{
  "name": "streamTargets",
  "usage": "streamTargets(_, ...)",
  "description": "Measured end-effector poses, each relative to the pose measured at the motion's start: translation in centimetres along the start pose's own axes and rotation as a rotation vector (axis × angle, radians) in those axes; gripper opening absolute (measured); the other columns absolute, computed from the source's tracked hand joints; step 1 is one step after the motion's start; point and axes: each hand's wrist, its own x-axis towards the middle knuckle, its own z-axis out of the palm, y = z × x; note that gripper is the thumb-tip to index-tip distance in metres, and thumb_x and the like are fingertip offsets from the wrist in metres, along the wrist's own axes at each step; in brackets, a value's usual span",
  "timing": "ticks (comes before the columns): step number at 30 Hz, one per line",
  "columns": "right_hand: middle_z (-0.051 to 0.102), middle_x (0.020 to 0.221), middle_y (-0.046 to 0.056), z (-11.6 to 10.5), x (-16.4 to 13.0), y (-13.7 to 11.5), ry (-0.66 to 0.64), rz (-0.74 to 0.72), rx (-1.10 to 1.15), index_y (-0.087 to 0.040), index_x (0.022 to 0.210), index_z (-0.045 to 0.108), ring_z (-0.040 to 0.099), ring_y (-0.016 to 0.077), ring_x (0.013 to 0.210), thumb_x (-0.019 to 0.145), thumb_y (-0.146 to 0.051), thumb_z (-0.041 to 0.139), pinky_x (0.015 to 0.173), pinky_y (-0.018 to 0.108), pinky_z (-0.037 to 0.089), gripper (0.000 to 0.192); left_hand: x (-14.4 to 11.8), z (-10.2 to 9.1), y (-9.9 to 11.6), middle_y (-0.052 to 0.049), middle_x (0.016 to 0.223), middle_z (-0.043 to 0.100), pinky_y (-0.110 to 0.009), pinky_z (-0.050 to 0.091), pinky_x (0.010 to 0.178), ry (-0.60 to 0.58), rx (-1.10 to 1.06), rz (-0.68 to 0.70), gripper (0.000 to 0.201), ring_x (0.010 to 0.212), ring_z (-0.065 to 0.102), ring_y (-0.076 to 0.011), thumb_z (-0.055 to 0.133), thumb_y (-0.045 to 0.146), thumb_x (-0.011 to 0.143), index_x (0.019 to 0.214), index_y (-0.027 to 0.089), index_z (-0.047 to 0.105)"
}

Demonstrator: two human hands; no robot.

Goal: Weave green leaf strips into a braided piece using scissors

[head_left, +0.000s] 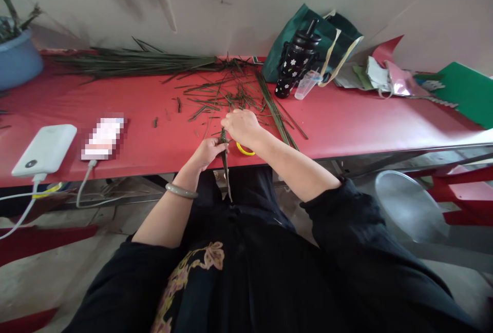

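— Item one, the hands?
— Left hand [210, 151] closed around a dark green leaf strip [225, 161], at the worktop [346, 117] edge. Right hand [241, 125] curled over its top end, pinching it.
— Step?
— Folding or twisting the strip, I'd judge; next move needs a steady grip below.
— Item two, nearby?
— Yellow ring [245, 149] under the right wrist; loose leaf strips [231, 94] beyond; power bank [45, 149] far left.

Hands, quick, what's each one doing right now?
Left hand: closed on the green leaf strip.
Right hand: closed over the strip's upper end; its fingers are hidden.
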Motion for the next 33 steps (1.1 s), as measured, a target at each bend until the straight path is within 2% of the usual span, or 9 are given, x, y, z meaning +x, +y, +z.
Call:
streamTargets(5, 0.064, 0.084, 0.007, 0.4, 0.2, -0.1, 0.11, -0.065, -0.038, -0.016, 0.088, 0.063, 0.054, 0.0207, 0.089, 0.086, -0.016, 0.039, 0.083, 0.04, 0.036, 0.024, -0.2, 0.0, 0.0, -0.003, 0.061, 0.061, -0.026, 0.047, 0.057, 0.036, -0.03, 0.02, 0.02, 0.055, 0.057, -0.0117, 0.062, 0.027, 0.068, 0.08, 0.011, 0.06)
streamTargets(9, 0.064, 0.083, 0.004, 1.2, 0.8, -0.5, 0.249, -0.083, 0.001, -0.018, 0.085, 0.063, 0.053, 0.019, 0.09, 0.087, -0.015, 0.036, 0.098, 0.049, 0.024, 0.027, -0.1, 0.1, 0.0, -0.002, 0.059, 0.06, -0.026, 0.047, 0.056, 0.094, -0.064, 0.035, 0.021, 0.054, 0.056, -0.0117, 0.063, 0.031, 0.067, 0.075, 0.012, 0.058)
streamTargets(13, 0.062, 0.08, 0.002, 1.5, 1.4, -0.7, 0.374, -0.107, 0.095, -0.02, 0.081, 0.062, 0.049, 0.0193, 0.099, 0.087, -0.016, 0.036, 0.104, 0.055, 0.014, 0.027, 0.0, 0.1, 0.2, -0.004, 0.062, 0.061, -0.028, 0.048, 0.059, 0.066, -0.139, 0.026, 0.02, 0.058, 0.058, -0.0141, 0.062, 0.03, 0.067, 0.073, 0.012, 0.057)
streamTargets(16, 0.06, 0.098, 0.003, 1.4, 0.7, -0.7, 0.523, -0.142, 0.199, -0.019, 0.087, 0.061, 0.042, 0.0203, 0.113, 0.088, -0.021, 0.037, 0.107, 0.052, 0.013, 0.024, 0.1, -0.1, 0.2, -0.004, 0.06, 0.06, -0.03, 0.048, 0.062, 0.057, -0.191, 0.031, 0.021, 0.059, 0.059, -0.0151, 0.062, 0.029, 0.067, 0.076, 0.011, 0.056)
streamTargets(18, 0.058, 0.106, 0.004, 1.7, -0.3, -0.9, 0.591, -0.17, 0.312, -0.019, 0.093, 0.06, 0.042, 0.0179, 0.114, 0.088, -0.026, 0.037, 0.105, 0.042, 0.024, 0.024, 0.1, -0.4, 0.2, -0.003, 0.059, 0.059, -0.03, 0.048, 0.062, 0.06, -0.251, 0.028, 0.022, 0.058, 0.058, -0.0143, 0.063, 0.029, 0.066, 0.077, 0.012, 0.055)
streamTargets(21, 0.06, 0.098, 0.005, 3.2, -1.8, -1.7, 0.538, 0.026, 0.526, -0.017, 0.097, 0.058, 0.054, 0.0134, 0.095, 0.089, -0.031, 0.033, 0.087, 0.028, 0.042, 0.029, 0.0, -0.8, 0.2, -0.002, 0.059, 0.059, -0.029, 0.048, 0.061, 0.059, -0.323, 0.021, 0.024, 0.055, 0.057, -0.0128, 0.065, 0.028, 0.065, 0.08, 0.013, 0.056)
streamTargets(24, 0.057, 0.107, 0.007, 5.3, -2.3, -2.7, 0.426, 0.276, 0.635, -0.017, 0.105, 0.055, 0.055, 0.0135, 0.094, 0.087, -0.031, 0.037, 0.079, 0.024, 0.044, 0.029, -0.1, -1.0, 0.2, -0.001, 0.059, 0.058, -0.029, 0.047, 0.061, 0.067, -0.35, 0.001, 0.029, 0.054, 0.057, -0.0122, 0.067, 0.029, 0.063, 0.084, 0.013, 0.057)
streamTargets(27, 0.055, 0.113, 0.005, 6.9, -1.8, -3.5, 0.379, 0.311, 0.699, -0.019, 0.106, 0.057, 0.052, 0.013, 0.102, 0.087, -0.026, 0.038, 0.083, 0.023, 0.042, 0.028, -0.1, -1.0, 0.1, -0.001, 0.061, 0.058, -0.029, 0.048, 0.064, 0.065, -0.33, -0.012, 0.032, 0.055, 0.057, -0.0118, 0.069, 0.031, 0.061, 0.085, 0.013, 0.058)
streamTargets(33, 0.06, 0.098, 0.005, 8.8, -1.2, -4.2, 0.346, 0.461, 0.891, -0.017, 0.096, 0.061, 0.055, 0.0139, 0.091, 0.085, -0.027, 0.039, 0.081, 0.025, 0.043, 0.026, 0.3, -0.8, 0.0, -0.003, 0.071, 0.062, -0.03, 0.048, 0.071, 0.093, -0.27, 0.01, 0.028, 0.065, 0.059, -0.0133, 0.067, 0.027, 0.061, 0.084, 0.012, 0.06)
